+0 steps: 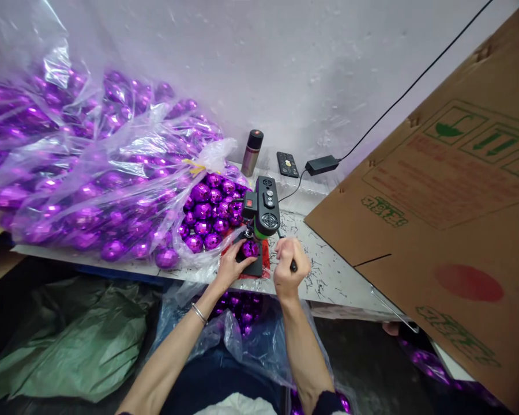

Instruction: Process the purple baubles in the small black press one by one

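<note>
At the near edge of a white work surface, seen in the head view, a small black press (267, 210) stands over a dark base plate (254, 268) with red material (266, 258) under it. The left hand (233, 264) reaches in from the near side, its thumb and fingertips set around a shiny purple ball (249, 248) beneath the press head. The right hand (290, 264) is curled closed around a black lever handle (293, 266), just right of the press. The two hands are apart from each other.

Left of the press, an open clear plastic bag (132, 173) full of faceted purple balls (203, 211) lies on the work surface (328, 276). Behind the press are a dark-capped bottle (251, 154), a black phone-like object (288, 165) and a black power adapter (322, 165) with a cable. Thin dark scraps (318, 272) are scattered to the right, near a large printed cardboard box (441, 213).
</note>
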Demonstrator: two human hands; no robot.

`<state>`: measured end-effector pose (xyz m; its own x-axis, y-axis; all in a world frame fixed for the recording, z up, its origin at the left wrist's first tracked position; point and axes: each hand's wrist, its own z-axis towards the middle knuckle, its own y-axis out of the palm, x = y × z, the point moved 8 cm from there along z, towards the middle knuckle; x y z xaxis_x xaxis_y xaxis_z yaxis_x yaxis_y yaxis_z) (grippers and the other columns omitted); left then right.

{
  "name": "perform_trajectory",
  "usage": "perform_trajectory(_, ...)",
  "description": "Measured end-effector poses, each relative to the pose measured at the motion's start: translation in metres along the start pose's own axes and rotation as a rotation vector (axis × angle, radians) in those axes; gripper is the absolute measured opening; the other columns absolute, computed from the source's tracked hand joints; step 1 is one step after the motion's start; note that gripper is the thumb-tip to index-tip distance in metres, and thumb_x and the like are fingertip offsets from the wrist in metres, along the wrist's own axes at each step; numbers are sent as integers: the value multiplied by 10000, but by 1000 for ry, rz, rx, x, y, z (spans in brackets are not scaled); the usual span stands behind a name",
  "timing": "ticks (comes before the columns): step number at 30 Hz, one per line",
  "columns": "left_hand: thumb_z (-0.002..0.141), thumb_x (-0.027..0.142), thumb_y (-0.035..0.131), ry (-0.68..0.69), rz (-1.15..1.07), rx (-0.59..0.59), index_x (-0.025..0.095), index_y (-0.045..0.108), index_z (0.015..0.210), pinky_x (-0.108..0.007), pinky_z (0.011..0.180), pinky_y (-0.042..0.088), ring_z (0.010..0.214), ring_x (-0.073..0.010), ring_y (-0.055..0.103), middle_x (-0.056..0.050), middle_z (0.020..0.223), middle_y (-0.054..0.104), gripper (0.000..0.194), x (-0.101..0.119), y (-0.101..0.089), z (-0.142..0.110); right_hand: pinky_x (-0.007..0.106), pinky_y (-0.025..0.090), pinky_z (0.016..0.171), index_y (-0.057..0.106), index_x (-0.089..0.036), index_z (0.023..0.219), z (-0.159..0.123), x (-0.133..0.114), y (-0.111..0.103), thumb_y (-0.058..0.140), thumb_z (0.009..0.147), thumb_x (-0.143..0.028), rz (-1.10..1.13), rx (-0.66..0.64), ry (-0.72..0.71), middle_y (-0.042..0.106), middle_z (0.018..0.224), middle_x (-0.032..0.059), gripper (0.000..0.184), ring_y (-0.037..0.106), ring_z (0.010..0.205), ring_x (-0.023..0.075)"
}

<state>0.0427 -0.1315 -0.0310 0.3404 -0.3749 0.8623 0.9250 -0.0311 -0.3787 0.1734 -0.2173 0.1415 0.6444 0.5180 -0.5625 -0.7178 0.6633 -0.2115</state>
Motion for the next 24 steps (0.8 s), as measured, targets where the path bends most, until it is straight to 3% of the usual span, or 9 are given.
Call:
perform_trajectory(3,864,444,788,-1,1,80,210,626,1358,-473,1059,564,1223,-300,703,-122,1312,732,570,4,-11,-21,285,390,593,443,-224,662,13,-8,-1,446,1026,-205,28,0,42,475,640,-32,364,496,609,110)
perform_trajectory(5,838,482,807,62,5,68,219,623,1368,-483,1066,567,1222,-308,706,-129,1316,729,619,9,-16,-49,285,398,602,448,-224,659,12,-11,-1,450,1026,-204,36,15,16,482,640,-30,368,511,619,113)
perform_trajectory(8,784,522,844,164,14,-81,228,632,1357,-472,1044,593,1178,-313,731,-130,1271,748,678,10,-10,-100,292,416,616,473,-224,671,4,-9,-1,444,1022,-193,31,19,-24,507,648,-22,354,532,633,122)
perform_trajectory(11,847,515,786,209,48,-196,233,569,1421,-448,1028,607,1240,-314,702,-158,1384,686,675,4,1,-143,297,416,618,488,-224,683,-2,-6,-1,442,1017,-178,29,17,-38,520,658,-18,340,535,641,129)
perform_trajectory(14,1006,390,607,224,108,-222,231,458,1518,-410,1039,596,1332,-284,642,-208,1570,511,556,-3,7,-166,296,415,620,481,-225,691,-4,-5,-1,444,1015,-169,29,11,-44,519,665,-17,331,537,646,130)
perform_trajectory(17,1046,316,518,230,192,-317,227,521,1473,-457,1110,537,1408,-287,572,-204,1588,489,436,-12,14,-178,292,418,622,473,-225,698,-5,-5,-1,435,1015,-152,31,-6,-59,531,680,-13,327,544,654,129)
perform_trajectory(19,986,376,631,167,256,-471,206,583,1424,-521,1147,488,1445,-338,524,-216,1573,505,472,-24,20,-185,292,420,622,479,-225,705,-6,-5,-1,436,1011,-143,24,-10,-71,545,690,-9,320,549,657,130)
perform_trajectory(21,895,416,744,-14,324,-658,183,616,1399,-558,1125,488,1404,-387,559,-233,1523,556,570,-43,22,-194,297,422,620,492,-226,710,-8,-5,-1,440,1005,-143,17,-7,-80,553,691,-7,310,548,654,134)
perform_trajectory(24,920,360,676,-291,290,-913,200,725,1252,-463,1000,565,1142,-337,736,-141,1238,766,372,-57,17,-213,307,422,616,508,-226,709,-9,-4,-2,443,996,-142,17,-6,-86,555,680,-7,306,548,647,141)
